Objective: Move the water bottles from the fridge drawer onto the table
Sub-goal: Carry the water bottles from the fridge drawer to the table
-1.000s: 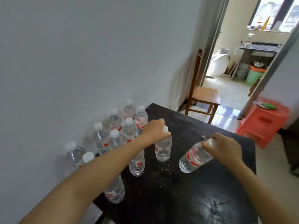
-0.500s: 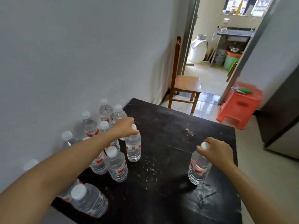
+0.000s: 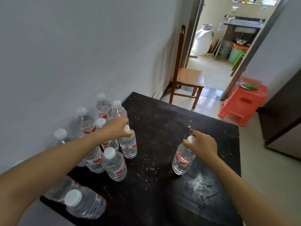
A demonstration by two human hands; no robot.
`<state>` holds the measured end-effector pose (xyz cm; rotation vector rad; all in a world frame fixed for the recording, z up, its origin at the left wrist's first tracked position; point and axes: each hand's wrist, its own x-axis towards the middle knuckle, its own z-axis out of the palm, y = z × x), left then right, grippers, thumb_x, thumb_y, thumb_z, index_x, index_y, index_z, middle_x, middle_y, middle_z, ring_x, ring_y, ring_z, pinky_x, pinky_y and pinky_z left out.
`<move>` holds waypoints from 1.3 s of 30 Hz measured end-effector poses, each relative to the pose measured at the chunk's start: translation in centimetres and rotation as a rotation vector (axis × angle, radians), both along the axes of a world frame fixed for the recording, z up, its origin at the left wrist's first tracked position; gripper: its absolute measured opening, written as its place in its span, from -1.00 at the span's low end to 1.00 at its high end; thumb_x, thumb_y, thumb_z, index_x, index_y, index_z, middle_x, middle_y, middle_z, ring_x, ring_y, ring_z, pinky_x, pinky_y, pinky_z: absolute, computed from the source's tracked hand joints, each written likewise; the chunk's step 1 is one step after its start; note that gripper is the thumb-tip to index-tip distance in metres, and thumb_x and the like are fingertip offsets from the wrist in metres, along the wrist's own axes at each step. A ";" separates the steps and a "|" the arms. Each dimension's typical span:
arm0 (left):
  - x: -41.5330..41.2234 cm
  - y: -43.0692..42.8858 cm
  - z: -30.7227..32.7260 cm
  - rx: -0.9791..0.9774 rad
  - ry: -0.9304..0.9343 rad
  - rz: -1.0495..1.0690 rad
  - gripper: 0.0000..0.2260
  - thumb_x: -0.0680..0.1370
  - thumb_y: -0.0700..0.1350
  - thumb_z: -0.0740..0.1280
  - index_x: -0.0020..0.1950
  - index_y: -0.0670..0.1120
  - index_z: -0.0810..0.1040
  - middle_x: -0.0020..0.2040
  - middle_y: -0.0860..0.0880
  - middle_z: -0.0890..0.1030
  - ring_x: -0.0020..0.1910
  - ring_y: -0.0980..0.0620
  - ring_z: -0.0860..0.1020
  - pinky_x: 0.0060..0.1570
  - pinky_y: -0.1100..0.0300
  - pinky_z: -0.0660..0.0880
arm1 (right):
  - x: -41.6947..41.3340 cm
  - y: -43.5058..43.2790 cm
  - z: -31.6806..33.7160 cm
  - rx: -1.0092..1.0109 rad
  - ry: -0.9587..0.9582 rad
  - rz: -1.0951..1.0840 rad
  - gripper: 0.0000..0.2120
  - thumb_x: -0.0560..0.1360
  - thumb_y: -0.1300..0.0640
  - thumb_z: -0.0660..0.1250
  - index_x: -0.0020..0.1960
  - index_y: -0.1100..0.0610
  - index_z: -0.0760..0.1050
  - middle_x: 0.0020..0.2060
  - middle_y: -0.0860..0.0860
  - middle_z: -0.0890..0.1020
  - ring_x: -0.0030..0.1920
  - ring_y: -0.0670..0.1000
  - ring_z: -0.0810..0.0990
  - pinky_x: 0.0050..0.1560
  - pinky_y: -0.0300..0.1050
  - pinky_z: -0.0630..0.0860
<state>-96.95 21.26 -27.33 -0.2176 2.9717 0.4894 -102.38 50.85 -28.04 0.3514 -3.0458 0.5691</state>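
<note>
Domestic interior, room of a home. Evidence: plain white wall (image 3: 73,54); worn black table (image 3: 179,128); wooden chair (image 3: 189,77); red plastic stool (image 3: 244,101); tiled floor; doorway onto a utility area with sink counter (image 3: 242,23) and bins.

No legible text anywhere. Red-and-white labels (image 3: 130,146) wrap the water bottles (image 3: 116,167) on the table (image 3: 162,128), print too small and blurred to read. Same for the items on the red stool (image 3: 244,103).
</note>
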 end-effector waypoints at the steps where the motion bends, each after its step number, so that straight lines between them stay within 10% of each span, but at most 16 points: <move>1: 0.1 -0.2 0.1 0.003 -0.007 -0.017 -0.78 0.45 0.01 0.38 -0.08 -0.04 0.38 -0.25 0.02 0.47 -0.34 0.14 0.41 -0.39 0.31 0.26 | -0.1 -0.1 -0.1 0.000 -0.004 0.001 -0.66 0.45 -0.12 0.33 0.04 0.14 0.56 -0.12 0.04 0.67 -0.28 -0.07 0.45 -0.41 -0.41 0.18; 16: 1.2 -0.3 -0.5 -0.100 -0.140 -0.132 -0.72 0.55 0.01 0.22 0.18 -0.09 0.30 -0.01 -0.13 0.54 -0.13 -0.10 0.54 -0.16 0.03 0.47 | -2.7 -8.5 0.6 -0.008 -0.073 0.189 -0.63 0.45 -0.12 0.33 0.12 0.10 0.51 -0.01 0.04 0.64 -0.09 0.00 0.58 -0.01 -0.15 0.53; 39: 0.1 -0.9 0.2 0.115 -0.349 -0.190 -0.72 0.53 -0.10 0.20 0.21 -0.09 0.25 0.04 -0.09 0.39 -0.09 -0.02 0.41 -0.10 0.10 0.40 | -6.3 -19.5 0.4 0.183 -0.202 0.619 -0.64 0.52 -0.02 0.23 0.24 0.13 0.35 0.08 0.10 0.52 0.02 0.11 0.55 0.02 -0.01 0.52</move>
